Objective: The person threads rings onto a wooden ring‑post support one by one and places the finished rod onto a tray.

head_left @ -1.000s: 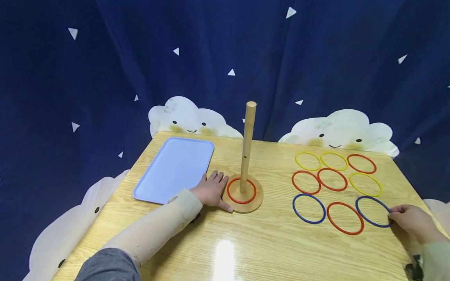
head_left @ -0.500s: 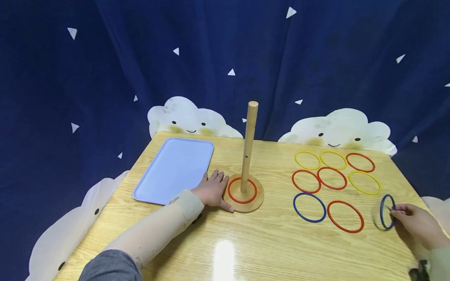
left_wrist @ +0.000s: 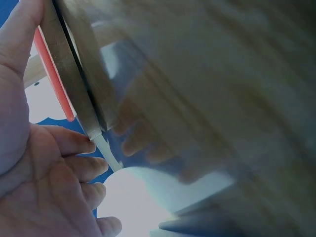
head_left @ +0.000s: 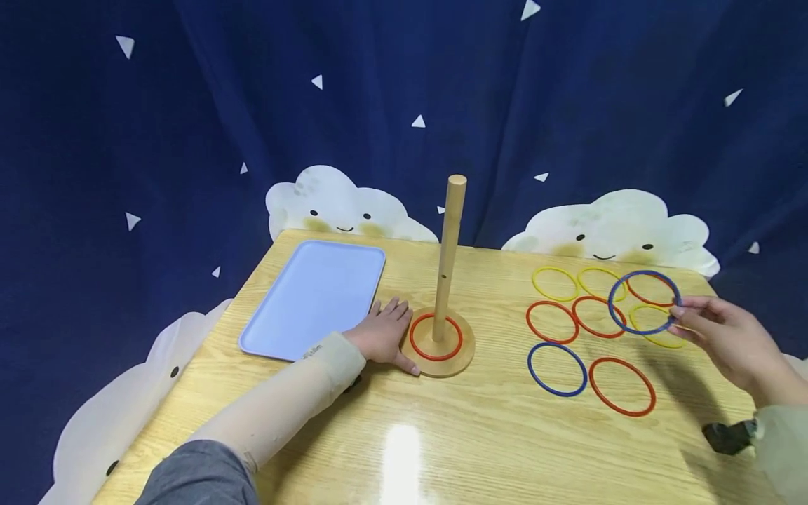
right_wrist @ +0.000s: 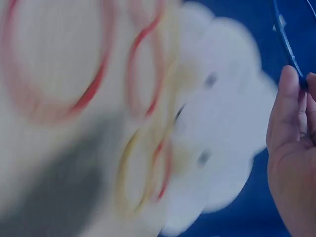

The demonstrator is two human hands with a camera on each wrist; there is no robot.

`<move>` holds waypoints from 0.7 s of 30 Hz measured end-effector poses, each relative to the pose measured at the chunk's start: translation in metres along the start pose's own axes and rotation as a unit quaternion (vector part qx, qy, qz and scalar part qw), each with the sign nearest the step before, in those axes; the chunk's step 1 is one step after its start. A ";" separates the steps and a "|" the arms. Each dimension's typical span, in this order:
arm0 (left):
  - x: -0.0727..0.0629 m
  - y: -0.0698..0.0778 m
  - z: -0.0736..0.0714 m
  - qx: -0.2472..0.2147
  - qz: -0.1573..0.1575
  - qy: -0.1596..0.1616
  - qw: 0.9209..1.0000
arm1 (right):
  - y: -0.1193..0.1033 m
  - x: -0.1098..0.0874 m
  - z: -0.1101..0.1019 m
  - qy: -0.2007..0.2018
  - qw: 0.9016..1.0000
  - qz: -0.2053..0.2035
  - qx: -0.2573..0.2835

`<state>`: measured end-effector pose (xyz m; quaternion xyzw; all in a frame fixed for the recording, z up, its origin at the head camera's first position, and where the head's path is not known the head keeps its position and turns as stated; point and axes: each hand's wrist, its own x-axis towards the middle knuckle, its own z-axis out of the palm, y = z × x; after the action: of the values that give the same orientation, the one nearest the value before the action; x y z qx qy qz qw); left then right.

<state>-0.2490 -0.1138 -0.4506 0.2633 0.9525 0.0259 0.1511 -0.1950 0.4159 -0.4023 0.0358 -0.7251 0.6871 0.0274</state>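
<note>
On the right, above the table, my right hand (head_left: pixel 735 344) pinches a blue ring (head_left: pixel 610 301) by its right edge between thumb and fingertips. The right wrist view catches the same blue ring (right_wrist: pixel 285 42) edge-on at the fingertips. My left hand (head_left: pixel 384 338) lies spread, thumb and fingers along the left side of a round wooden base (head_left: pixel 463 358). From that base rises a wooden post (head_left: pixel 449 252), slightly tilted in view, and a red ring (head_left: pixel 435 359) lies around its foot. In the left wrist view the fingers are extended beside the base's edge (left_wrist: pixel 74 69).
A light blue tray (head_left: pixel 315 294) lies left of the post. Right of it, several yellow and red rings are laid in rows, with another blue ring (head_left: pixel 562 394) and a red ring (head_left: pixel 625 414) nearest the front. A dark blue curtain (head_left: pixel 379 84) hangs behind.
My right hand has lifted the blue ring off the table's front right and carried it up and leftward, over the back right rings in view. My left hand stays at the base.
</note>
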 end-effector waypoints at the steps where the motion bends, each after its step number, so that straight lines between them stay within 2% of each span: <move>1: -0.001 0.000 -0.001 -0.002 0.002 0.003 1.000 | -0.008 0.004 0.010 -0.014 0.999 -0.003 0.032; 2: -0.002 0.000 -0.001 -0.001 0.003 0.006 1.000 | -0.016 0.009 0.020 -0.028 0.998 -0.004 0.062; 6: -0.005 0.002 -0.002 -0.002 0.008 0.014 1.000 | -0.041 0.025 0.058 -0.075 0.989 -0.016 0.126; 13: -0.002 0.003 -0.003 -0.045 0.023 0.001 0.999 | -0.071 0.036 0.109 -0.121 0.980 -0.027 0.154; 16: 0.000 0.000 -0.001 -0.020 0.029 0.011 0.999 | -0.080 0.038 0.127 -0.137 0.976 -0.027 0.169; 21: -0.002 -0.002 -0.001 0.029 0.028 0.014 0.999 | -0.102 0.042 0.157 -0.160 0.959 -0.039 0.232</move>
<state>-0.2488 -0.1167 -0.4496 0.2937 0.9472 0.0058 0.1287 -0.2265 0.2528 -0.3061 0.1788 -0.5385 0.8203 -0.0715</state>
